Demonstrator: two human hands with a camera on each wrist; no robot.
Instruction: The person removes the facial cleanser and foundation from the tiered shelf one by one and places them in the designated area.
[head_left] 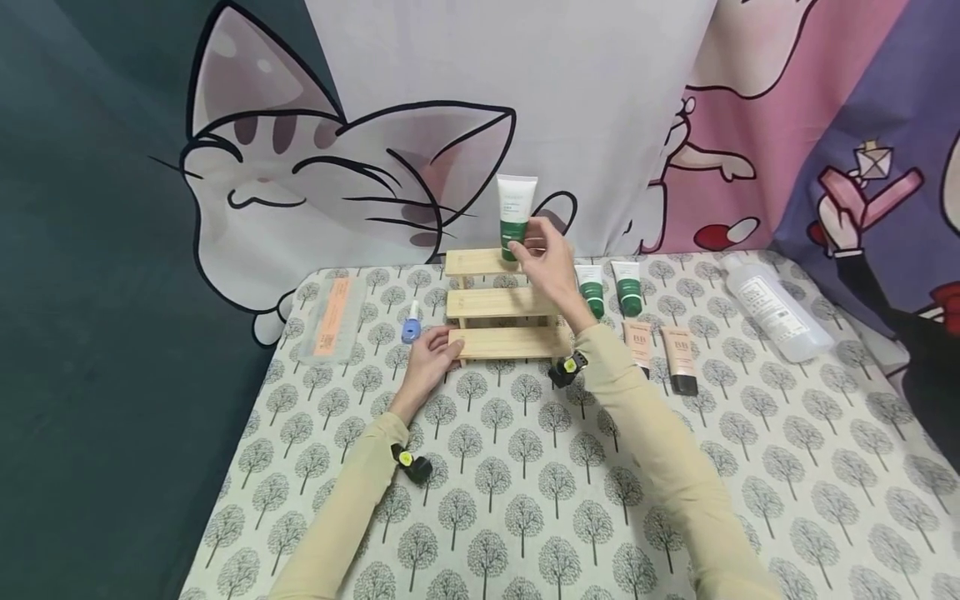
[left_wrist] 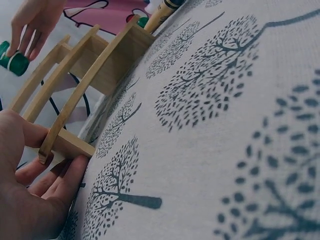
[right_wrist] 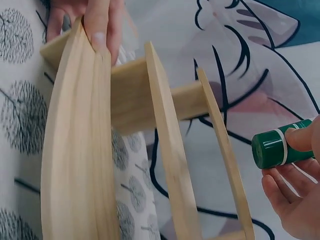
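Observation:
A three-step wooden rack point(head_left: 504, 303) stands on the table in front of the wall cloth. My left hand point(head_left: 430, 357) grips the left end of its lowest step, thumb on top, as the left wrist view also shows. In my right hand point(head_left: 551, 260) is a white and green squeeze tube point(head_left: 516, 208), pinched near its green cap. The tube is upright, cap down, at the top step; in the right wrist view its cap point(right_wrist: 270, 148) is apart from the wood. To the right of the rack lie two similar green and white tubes point(head_left: 590, 287).
Two beige BB tubes point(head_left: 679, 354) with dark caps lie right of the rack, one partly behind my right sleeve. A clear bottle point(head_left: 776, 308) lies farther right. On the left are a small blue and white bottle point(head_left: 412, 325) and a clear case point(head_left: 332, 321) with an orange strip.

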